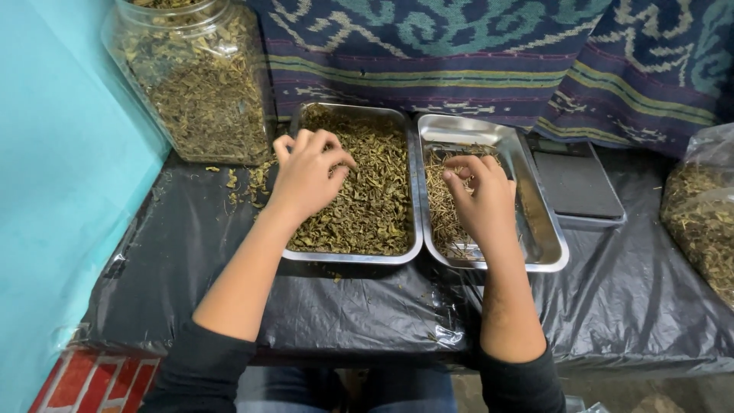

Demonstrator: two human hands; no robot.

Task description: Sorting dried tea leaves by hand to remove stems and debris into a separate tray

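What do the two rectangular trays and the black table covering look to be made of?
The two rectangular trays look like polished steel: silvery with bright reflections. The black table covering looks like thin plastic film: glossy and wrinkled.

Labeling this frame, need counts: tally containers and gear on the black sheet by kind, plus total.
Steel trays: 2, a leaf tray and a stem tray
Clear leaf jar: 1
Clear leaf bag: 1
Flat scale: 1
Total: 5
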